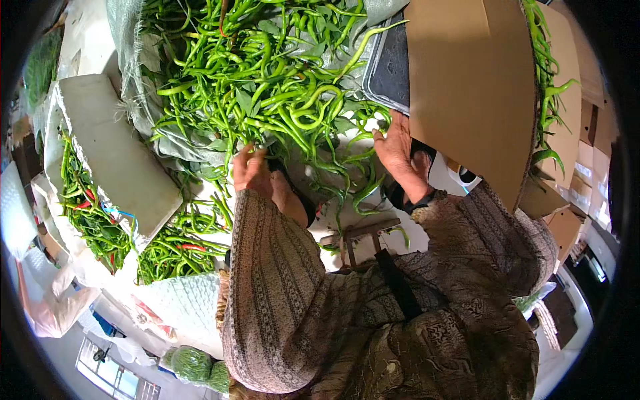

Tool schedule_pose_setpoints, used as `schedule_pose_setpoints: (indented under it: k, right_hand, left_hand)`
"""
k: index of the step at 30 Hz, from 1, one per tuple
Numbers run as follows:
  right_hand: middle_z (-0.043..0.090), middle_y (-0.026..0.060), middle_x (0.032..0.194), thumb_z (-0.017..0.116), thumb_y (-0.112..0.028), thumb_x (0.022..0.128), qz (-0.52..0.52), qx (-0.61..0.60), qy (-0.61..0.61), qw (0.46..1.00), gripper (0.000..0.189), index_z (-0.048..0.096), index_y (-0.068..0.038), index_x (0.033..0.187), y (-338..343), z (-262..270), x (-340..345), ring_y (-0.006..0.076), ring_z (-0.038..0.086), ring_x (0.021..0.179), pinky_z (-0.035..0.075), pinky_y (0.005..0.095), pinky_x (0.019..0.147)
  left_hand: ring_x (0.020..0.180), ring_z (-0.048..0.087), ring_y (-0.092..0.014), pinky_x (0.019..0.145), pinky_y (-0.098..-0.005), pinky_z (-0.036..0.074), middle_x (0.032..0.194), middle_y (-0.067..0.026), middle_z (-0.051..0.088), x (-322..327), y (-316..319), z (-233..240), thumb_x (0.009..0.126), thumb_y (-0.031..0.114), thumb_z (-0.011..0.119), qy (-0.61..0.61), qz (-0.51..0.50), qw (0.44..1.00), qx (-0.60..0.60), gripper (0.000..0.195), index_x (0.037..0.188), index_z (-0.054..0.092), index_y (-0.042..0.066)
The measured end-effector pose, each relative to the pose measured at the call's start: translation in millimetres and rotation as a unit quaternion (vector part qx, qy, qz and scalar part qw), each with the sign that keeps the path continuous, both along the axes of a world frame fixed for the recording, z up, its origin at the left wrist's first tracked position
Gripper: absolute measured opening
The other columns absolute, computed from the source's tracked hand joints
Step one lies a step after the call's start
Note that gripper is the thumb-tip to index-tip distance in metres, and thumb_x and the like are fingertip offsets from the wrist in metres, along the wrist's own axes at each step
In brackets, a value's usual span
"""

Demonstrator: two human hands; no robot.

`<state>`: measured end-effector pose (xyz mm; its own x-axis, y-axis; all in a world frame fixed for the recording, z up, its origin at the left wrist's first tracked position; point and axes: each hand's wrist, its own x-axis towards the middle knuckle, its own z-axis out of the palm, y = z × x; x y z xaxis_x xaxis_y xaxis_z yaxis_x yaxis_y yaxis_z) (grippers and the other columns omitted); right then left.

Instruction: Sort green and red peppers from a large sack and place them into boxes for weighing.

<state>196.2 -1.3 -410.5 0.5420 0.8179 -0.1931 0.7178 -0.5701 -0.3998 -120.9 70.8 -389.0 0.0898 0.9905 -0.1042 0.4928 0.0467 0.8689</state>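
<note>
A heap of long green chili peppers [260, 90] with some leaves lies in front of me on woven plastic sacking [127, 55]. My left hand [255, 172] is at the heap's near edge, its fingers slightly blurred against the peppers. I cannot tell if a pepper is in them. My right hand [397, 150] is at the heap's right side, beside a cardboard box [465, 85]. Its thumb is close to a pepper tip, and its fingers are partly hidden. Just above this hand, a dark tray-like surface with a pale rim [387, 75] shows beside the cardboard.
At left, a white foam panel [115, 150] stands beside more green peppers [95, 220], a few of them red. Peppers [550, 95] also show beyond the cardboard at right. Below my hands is a brown frame [360, 232]. Filled clear bags [192, 365] stand at lower left.
</note>
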Motion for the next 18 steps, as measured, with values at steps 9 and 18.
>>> schedule_pose_setpoints:
  k: [9,18]
  right_hand:
    - [0.061,0.0190,0.101,0.073,-0.020,0.069,-0.011,-0.099,-0.100,0.990,0.047,0.054,0.000,0.108,-25.2,-49.0,33.7,0.0363,0.059,0.094,0.047,0.0440,0.084]
    - [0.056,0.0127,0.119,0.075,-0.030,0.076,-0.105,-0.096,0.194,0.971,0.053,0.056,-0.001,0.115,-39.5,-35.8,47.8,0.0251,0.056,0.106,0.042,0.0358,0.093]
  left_hand:
    - [0.115,0.051,-0.029,0.088,-0.0422,0.042,0.122,-0.0097,0.058,101.2,50.8,6.9,0.076,0.011,0.058,0.269,-0.355,0.867,0.222,0.037,0.113,0.063,0.007]
    - [0.115,0.053,-0.030,0.091,-0.0457,0.042,0.130,-0.0096,0.055,62.1,19.2,-8.8,0.073,0.006,0.061,0.225,-0.329,0.904,0.153,0.045,0.117,0.063,0.013]
